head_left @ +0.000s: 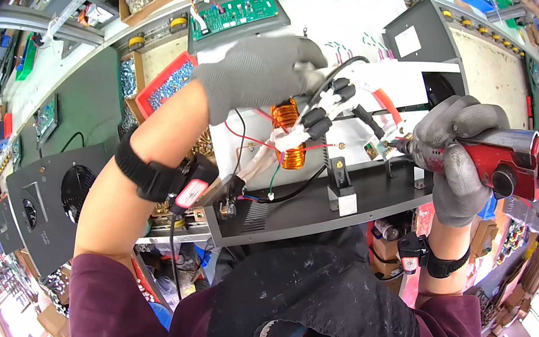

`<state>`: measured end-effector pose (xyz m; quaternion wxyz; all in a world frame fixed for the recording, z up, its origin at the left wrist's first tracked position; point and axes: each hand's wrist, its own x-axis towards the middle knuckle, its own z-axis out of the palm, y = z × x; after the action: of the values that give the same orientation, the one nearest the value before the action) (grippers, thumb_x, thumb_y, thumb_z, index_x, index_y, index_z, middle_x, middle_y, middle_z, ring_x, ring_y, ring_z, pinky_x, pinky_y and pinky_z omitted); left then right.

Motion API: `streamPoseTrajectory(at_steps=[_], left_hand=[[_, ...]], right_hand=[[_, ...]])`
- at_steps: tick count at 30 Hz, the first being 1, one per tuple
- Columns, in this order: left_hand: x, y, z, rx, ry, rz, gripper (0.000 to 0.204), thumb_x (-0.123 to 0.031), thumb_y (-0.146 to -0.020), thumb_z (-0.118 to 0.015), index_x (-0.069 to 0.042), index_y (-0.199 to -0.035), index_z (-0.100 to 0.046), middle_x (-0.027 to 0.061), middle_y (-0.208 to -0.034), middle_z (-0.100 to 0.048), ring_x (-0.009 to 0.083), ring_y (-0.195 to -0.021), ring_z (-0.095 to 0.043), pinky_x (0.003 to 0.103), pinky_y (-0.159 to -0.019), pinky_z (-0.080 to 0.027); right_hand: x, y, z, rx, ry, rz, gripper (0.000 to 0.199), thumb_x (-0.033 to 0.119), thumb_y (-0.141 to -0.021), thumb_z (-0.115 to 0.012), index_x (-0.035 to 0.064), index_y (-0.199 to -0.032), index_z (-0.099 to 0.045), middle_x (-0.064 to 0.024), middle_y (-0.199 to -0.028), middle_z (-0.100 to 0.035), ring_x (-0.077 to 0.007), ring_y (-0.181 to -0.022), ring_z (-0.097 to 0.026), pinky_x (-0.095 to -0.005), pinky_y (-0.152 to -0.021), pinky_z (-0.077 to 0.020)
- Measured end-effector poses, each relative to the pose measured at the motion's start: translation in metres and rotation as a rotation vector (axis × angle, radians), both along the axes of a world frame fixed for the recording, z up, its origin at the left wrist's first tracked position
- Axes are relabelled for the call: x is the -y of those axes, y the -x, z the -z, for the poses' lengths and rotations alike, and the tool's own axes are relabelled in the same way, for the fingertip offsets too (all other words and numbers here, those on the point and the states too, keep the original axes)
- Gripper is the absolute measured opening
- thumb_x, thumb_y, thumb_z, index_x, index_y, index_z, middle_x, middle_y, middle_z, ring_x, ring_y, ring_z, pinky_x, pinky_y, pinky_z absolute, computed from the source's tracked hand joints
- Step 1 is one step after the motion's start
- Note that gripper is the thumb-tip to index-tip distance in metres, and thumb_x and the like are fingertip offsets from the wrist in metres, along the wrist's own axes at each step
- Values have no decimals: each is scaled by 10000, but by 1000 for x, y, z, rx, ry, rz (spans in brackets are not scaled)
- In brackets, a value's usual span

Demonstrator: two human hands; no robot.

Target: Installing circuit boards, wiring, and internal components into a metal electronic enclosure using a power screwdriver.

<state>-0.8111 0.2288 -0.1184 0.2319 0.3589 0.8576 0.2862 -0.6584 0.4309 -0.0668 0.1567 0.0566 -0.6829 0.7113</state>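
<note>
My right hand [457, 153], in a grey glove, is wrapped round a red and grey power screwdriver [508, 161]. Its tip points left, into the open dark metal housing [297, 214], close to a small terminal part [372, 150]. My left hand [256, 70], also gloved, reaches over the housing, beside thick white cables with black sleeves [317, 123]. Its fingers are bent together and slightly blurred; what is between them cannot be made out. Below that hand sits a copper-wound coil [292, 156], with thin red and black wires running around it.
A green circuit board [236, 13] lies on a dark panel at the far side. A red bin of small screws [169, 85] stands left of the housing. Farther left is a dark panel with round fan openings [48, 199]. Cardboard boxes [142, 2] hold small parts at the upper left.
</note>
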Motion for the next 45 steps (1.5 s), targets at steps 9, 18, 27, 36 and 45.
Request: streamPoseTrajectory(at_steps=[9,18,27,36,45], left_hand=[[21,-44,-9,-385,-104,-210,280,-352,-744,-716,-122,-900,-676,43,-1059,-592,238,-1021,-543,388,-861,-436],[7,-38,-25,67,147,-127,305,-391,-752,-700,-105,-856,-713,114,-968,-626,265,-902,-603,360,-766,-476],[34,21,-84,-1325,540,-518,332,-384,-826,-627,-109,-1007,-674,127,-1088,-613,256,-1004,-594,401,-849,-462],[-32,-54,-16,-309,195,-132,435,-423,-811,-634,-80,-1078,-616,126,-990,-605,280,-949,-594,404,-804,-479],[-36,-41,-7,-424,176,33,381,-414,-849,-585,-52,-968,-596,116,-862,-637,283,-771,-644,387,-648,-491]], right_hand=[[1,0,-2,-29,28,4,261,-73,-747,-528,60,-954,-442,-100,-769,-552,-125,-671,-520,-257,-567,-464],[4,-3,-2,-5,108,-5,275,-69,-754,-534,66,-973,-437,-113,-783,-562,-114,-609,-513,-249,-515,-447],[1,-9,-1,98,122,38,314,160,-750,-680,60,-957,-467,-88,-782,-514,-161,-655,-507,-279,-533,-440],[1,-8,2,16,184,-20,351,-36,-765,-582,29,-1098,-488,-124,-933,-608,-156,-797,-586,-275,-632,-494],[1,-2,-2,24,60,46,304,55,-750,-609,41,-1016,-462,-122,-868,-543,-194,-751,-541,-285,-581,-468]])
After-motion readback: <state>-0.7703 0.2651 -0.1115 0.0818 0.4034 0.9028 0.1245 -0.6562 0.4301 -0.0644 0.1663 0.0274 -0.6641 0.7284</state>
